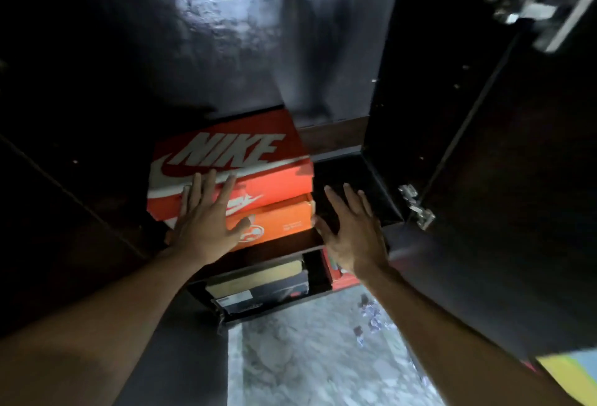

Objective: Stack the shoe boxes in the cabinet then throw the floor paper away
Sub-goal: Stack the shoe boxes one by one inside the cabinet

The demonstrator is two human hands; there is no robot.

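A red shoe box with a large white logo lies on top of an orange shoe box on a shelf of the dark cabinet. My left hand presses flat with straight fingers against the front faces of both boxes. To the right of the stack hovers my right hand, fingers spread, thumb near the orange box's corner, holding nothing. On the shelf below lies a black and tan box, with a red box beside it. Crumpled paper lies on the marble floor.
The cabinet door stands open on the right, with metal hinges near my right hand. The shelf beside the stack is dark and bare. A yellow and blue object shows at the lower right edge.
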